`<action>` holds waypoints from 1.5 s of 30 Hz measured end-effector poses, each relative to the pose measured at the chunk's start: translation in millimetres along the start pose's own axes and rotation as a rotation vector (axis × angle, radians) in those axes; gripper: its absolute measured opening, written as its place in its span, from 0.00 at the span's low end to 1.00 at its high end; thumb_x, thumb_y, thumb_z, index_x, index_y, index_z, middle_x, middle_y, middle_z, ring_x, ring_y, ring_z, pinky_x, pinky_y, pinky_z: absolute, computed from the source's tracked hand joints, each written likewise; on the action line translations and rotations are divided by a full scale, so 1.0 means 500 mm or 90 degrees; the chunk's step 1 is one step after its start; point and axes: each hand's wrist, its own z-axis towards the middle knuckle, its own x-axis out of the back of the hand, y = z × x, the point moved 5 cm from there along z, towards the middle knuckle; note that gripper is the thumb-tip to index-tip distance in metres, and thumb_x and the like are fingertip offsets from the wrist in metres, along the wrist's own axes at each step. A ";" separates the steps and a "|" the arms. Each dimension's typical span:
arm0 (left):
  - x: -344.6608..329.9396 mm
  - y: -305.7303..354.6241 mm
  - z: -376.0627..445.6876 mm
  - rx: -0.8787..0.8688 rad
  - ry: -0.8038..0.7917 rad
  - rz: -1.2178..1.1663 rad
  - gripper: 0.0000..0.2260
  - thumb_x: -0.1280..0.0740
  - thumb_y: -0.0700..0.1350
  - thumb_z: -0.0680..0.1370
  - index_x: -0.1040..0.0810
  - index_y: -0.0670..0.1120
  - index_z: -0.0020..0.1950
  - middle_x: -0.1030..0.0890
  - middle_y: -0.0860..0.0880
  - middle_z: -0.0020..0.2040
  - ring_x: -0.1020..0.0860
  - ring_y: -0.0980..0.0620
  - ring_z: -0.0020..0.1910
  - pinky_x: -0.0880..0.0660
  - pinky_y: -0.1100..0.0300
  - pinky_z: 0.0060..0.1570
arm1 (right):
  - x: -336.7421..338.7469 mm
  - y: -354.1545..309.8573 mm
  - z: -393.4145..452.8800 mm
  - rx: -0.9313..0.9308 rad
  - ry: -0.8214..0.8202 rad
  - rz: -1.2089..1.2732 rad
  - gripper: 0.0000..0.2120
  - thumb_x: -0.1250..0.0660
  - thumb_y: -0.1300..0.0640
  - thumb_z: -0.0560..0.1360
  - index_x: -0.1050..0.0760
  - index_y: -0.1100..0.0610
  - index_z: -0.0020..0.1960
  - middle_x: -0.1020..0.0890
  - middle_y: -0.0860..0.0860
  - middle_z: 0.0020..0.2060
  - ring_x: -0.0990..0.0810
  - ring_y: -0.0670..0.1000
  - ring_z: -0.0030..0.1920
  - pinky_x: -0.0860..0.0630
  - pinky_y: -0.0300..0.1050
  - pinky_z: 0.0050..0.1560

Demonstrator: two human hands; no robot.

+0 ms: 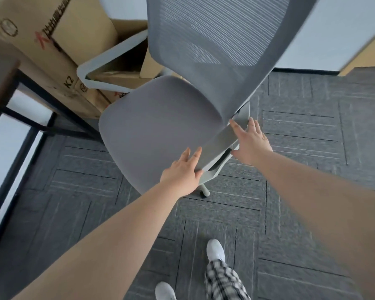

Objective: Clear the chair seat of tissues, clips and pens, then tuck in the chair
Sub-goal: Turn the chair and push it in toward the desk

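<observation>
The gray chair (160, 126) stands on the carpet (290, 191) beside cardboard boxes (59, 40); its seat is bare; the left hand (180, 172) lies flat on the armrest (217, 144); the right hand (250, 144) touches it farther back, fingers spread.

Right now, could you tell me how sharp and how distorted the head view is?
Head view: motion blur smears the cardboard boxes and mesh chair back; wide-angle bending curves the edges; both hands and the bare seat read clearly.

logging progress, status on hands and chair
Left hand and right hand open on near armrest. Seat clear. Cardboard boxes beyond chair.
</observation>
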 end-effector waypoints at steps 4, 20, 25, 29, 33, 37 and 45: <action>-0.009 0.000 -0.003 -0.008 0.009 0.060 0.27 0.49 0.55 0.82 0.59 0.57 0.77 0.47 0.48 0.78 0.35 0.40 0.69 0.29 0.44 0.59 | -0.008 -0.005 0.001 0.008 0.034 0.008 0.43 0.31 0.48 0.75 0.58 0.43 0.77 0.60 0.63 0.77 0.60 0.60 0.78 0.47 0.58 0.75; -0.029 -0.109 -0.057 -0.081 0.022 0.119 0.26 0.49 0.56 0.81 0.58 0.60 0.77 0.37 0.47 0.71 0.30 0.40 0.62 0.28 0.44 0.59 | -0.052 -0.079 -0.097 -0.049 0.042 0.072 0.40 0.31 0.45 0.74 0.52 0.45 0.78 0.56 0.66 0.76 0.56 0.63 0.78 0.43 0.59 0.74; -0.054 -0.174 -0.104 -0.137 0.006 0.170 0.26 0.49 0.57 0.81 0.57 0.60 0.76 0.37 0.47 0.71 0.29 0.40 0.62 0.28 0.44 0.59 | -0.105 -0.129 -0.184 -0.107 0.056 0.094 0.39 0.32 0.46 0.75 0.52 0.45 0.78 0.56 0.66 0.76 0.55 0.62 0.78 0.43 0.58 0.74; -0.081 -0.225 -0.160 -0.182 -0.010 0.186 0.26 0.49 0.56 0.81 0.57 0.60 0.76 0.37 0.48 0.71 0.30 0.40 0.62 0.27 0.43 0.59 | -0.149 -0.171 -0.269 -0.162 0.073 0.114 0.39 0.30 0.47 0.74 0.50 0.45 0.77 0.53 0.66 0.76 0.53 0.62 0.77 0.43 0.57 0.74; -0.119 -0.285 -0.232 -0.237 -0.020 0.224 0.26 0.49 0.56 0.81 0.58 0.60 0.76 0.36 0.48 0.70 0.29 0.39 0.60 0.27 0.43 0.58 | -0.216 -0.218 -0.362 -0.223 0.093 0.140 0.39 0.29 0.48 0.73 0.48 0.43 0.77 0.52 0.64 0.77 0.51 0.61 0.77 0.35 0.57 0.70; -0.146 -0.345 -0.300 -0.273 -0.029 0.244 0.26 0.50 0.56 0.82 0.58 0.60 0.76 0.37 0.49 0.71 0.29 0.40 0.60 0.27 0.43 0.58 | -0.273 -0.275 -0.442 -0.261 0.107 0.151 0.39 0.30 0.49 0.74 0.48 0.43 0.77 0.53 0.64 0.77 0.52 0.60 0.78 0.32 0.55 0.68; -0.164 -0.463 -0.379 -0.309 -0.025 0.264 0.26 0.49 0.56 0.81 0.56 0.61 0.77 0.38 0.52 0.73 0.30 0.42 0.62 0.27 0.46 0.59 | -0.334 -0.392 -0.536 -0.288 0.086 0.181 0.38 0.31 0.52 0.75 0.48 0.44 0.77 0.49 0.64 0.75 0.46 0.61 0.76 0.29 0.56 0.66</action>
